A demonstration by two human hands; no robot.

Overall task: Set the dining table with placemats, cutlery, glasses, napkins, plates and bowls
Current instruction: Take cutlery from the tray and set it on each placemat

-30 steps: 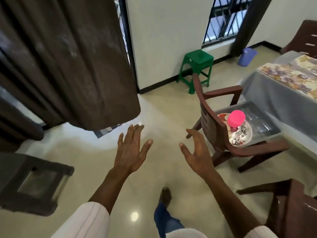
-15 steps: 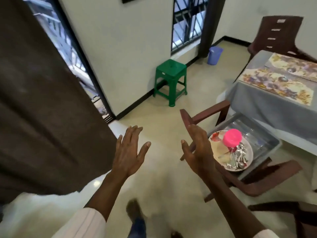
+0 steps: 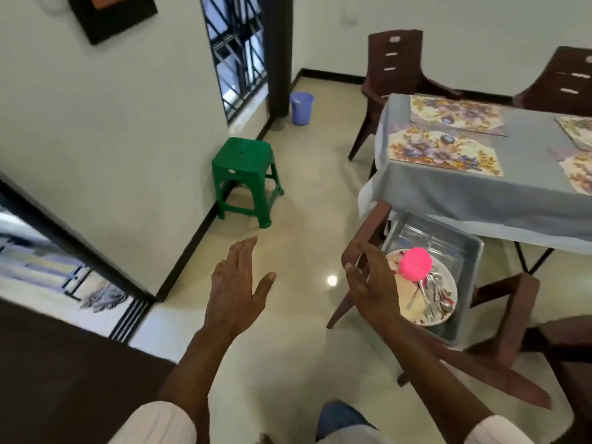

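Hovering over the pale tiled floor [image 3: 288,238], both hands are empty. The left hand [image 3: 237,283] has its fingers straight and close together, thumb spread wide. The right hand [image 3: 371,283] has its fingers loosely bent and apart, gripping nothing. It overlaps the back edge of a brown chair [image 3: 506,315] in this view; whether it touches that edge cannot be told.

A broad strip of open floor runs ahead from the hands, between the white wall on the left and the table [image 3: 464,200] on the right. A green stool [image 3: 243,174] stands against the wall's dark skirting. Farther on, a blue bucket [image 3: 301,108] sits below a barred window [image 3: 237,52] and a dark curtain [image 3: 277,52].

The grey cloth hangs over the table's near edge, and the brown chair stands just beside it. A grey tub [image 3: 467,248] rests on the chair's seat. In the tub lies a white plate [image 3: 448,285], carrying a heap of cutlery [image 3: 434,294] and a pink plastic piece [image 3: 415,263] (a cup or a lid, hard to tell).

On the tabletop four floral placemats [image 3: 445,152] lie flat, two toward the left end and two cut off by the right border. Two more brown chairs [image 3: 394,65] stand behind the table against the far wall. At the left an open doorway [image 3: 38,261] shows a grey cloth [image 3: 99,298] on its threshold.
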